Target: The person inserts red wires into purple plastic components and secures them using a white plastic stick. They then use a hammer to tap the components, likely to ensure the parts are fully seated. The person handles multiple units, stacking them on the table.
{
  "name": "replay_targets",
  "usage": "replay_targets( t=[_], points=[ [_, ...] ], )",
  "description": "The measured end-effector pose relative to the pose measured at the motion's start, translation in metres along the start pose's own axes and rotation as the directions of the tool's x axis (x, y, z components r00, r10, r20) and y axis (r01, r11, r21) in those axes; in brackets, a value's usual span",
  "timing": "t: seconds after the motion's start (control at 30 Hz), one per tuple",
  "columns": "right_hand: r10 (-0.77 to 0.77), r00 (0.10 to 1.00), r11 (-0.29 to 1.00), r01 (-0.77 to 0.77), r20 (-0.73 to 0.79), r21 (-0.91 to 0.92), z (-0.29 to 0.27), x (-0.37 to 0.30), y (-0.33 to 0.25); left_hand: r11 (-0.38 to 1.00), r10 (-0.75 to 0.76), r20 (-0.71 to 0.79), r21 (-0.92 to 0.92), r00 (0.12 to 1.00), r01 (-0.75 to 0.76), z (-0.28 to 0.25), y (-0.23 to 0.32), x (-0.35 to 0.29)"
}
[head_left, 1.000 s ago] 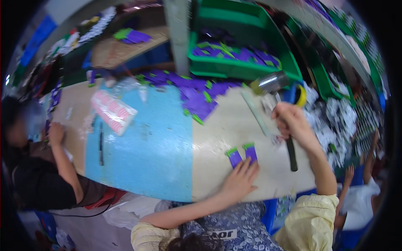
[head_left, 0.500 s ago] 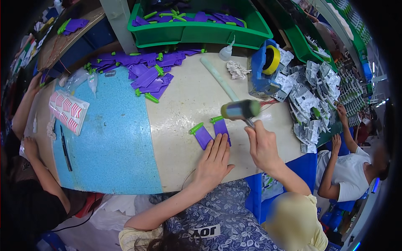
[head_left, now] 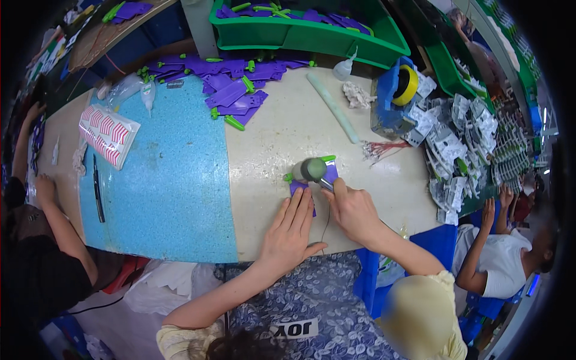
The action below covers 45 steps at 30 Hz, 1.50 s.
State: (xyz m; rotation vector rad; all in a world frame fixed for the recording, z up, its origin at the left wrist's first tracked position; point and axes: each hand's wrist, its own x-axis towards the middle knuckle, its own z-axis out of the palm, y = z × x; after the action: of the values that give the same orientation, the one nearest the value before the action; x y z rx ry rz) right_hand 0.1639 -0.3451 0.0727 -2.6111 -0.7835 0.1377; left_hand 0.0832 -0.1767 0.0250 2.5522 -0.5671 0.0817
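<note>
Purple pieces [head_left: 306, 187] now take my mallet [head_left: 313, 170]: right hand [head_left: 354, 210] gripping it has swung down, left hand [head_left: 289, 231] flat, pinning them on the worktop [head_left: 270, 138].

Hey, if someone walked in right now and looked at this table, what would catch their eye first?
Probably the right hand holding a mallet down on purple and green pieces at the table's near edge, with the left hand flat beside it, fingertips on the pieces. Behind them, a heap of purple parts spills before a green bin; at left lies a blue mat.
</note>
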Motion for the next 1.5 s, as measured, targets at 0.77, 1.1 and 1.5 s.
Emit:
replay_targets(
  t=[0.77, 1.1, 1.5],
  points=[
    [0.117, 0.992, 0.992, -0.118, -0.056, -0.032, 0.000, -0.013, 0.047, 0.996, 0.032, 0.009, 0.082, 0.999, -0.032, 0.025, 0.042, 0.031],
    [0.163, 0.978, 0.981, -0.174, -0.129, -0.086, 0.002, -0.004, 0.034, 0.981, 0.059, 0.036, 0.183, 0.998, -0.064, 0.015, 0.036, 0.028],
    [0.368, 0.842, 0.930, -0.329, -0.395, 0.165, -0.014, -0.031, 0.026, 0.995, -0.074, -0.237, -0.078, 0.969, 0.057, 0.009, 0.029, 0.065]
  ],
)
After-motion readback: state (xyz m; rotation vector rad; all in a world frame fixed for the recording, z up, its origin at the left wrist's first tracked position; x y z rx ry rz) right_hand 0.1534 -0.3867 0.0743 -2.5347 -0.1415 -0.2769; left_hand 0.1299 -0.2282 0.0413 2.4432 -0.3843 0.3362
